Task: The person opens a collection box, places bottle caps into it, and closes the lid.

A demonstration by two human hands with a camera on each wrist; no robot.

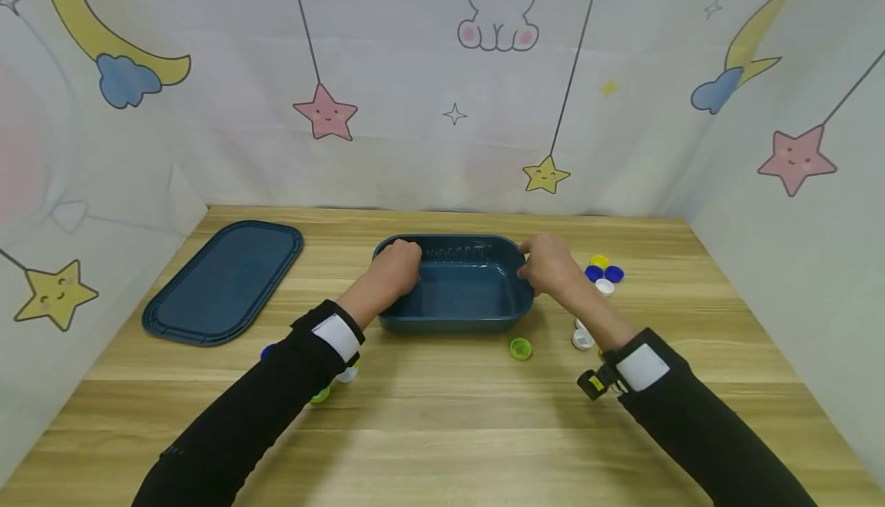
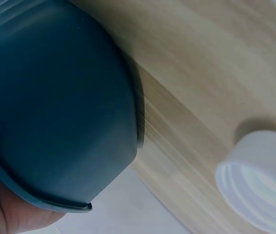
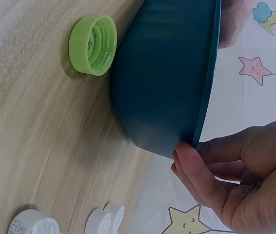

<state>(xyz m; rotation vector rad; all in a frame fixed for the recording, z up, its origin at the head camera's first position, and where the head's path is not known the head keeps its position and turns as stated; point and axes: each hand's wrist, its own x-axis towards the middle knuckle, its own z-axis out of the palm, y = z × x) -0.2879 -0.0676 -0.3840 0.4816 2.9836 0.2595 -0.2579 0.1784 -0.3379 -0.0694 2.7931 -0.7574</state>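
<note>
A dark blue rectangular plastic box (image 1: 459, 284) without a cover stands on the wooden table, both hands at its ends. My left hand (image 1: 399, 267) grips the left rim, its fingers over the edge and reaching inside. In the left wrist view only a bit of that hand (image 2: 23, 214) shows behind the rim. At the opposite end my right hand (image 1: 549, 261) pinches the rim between thumb and fingers, clear in the right wrist view. A green bottle cap (image 1: 521, 349) lies just in front of the box, hollow side showing.
A dark blue lid (image 1: 224, 280) lies flat at the left. Blue caps (image 1: 613, 274), a yellow cap (image 1: 599, 261) and white caps (image 1: 582, 339) lie right of the box. More caps, including a green one (image 1: 321, 395), lie beside the left forearm. A printed curtain (image 1: 415, 161) hangs behind the table.
</note>
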